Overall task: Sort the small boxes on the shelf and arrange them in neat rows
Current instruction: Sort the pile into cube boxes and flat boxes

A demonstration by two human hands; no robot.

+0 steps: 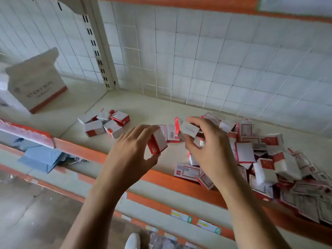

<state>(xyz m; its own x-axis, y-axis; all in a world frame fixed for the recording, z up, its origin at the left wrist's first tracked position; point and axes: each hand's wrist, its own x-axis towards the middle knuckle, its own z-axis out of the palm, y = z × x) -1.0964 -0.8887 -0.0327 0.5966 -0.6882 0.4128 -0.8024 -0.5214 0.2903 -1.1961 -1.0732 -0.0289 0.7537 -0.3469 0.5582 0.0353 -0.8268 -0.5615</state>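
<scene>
Here the left hand (132,150) pinches a red-and-white box (158,143), the right hand (211,148) grips a white-faced box (189,129) — best turn both alike and set them square beside the upright boxes (172,132) just beyond the fingers, clear of the heap (269,159) to its right.

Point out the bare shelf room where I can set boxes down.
Bare shelf lies between the display carton and the small cluster of boxes, and along the wire grid behind the left hand and right hand. A thin strip runs between cluster and orange lip. Crowded: the heaped pile on the right.
</scene>
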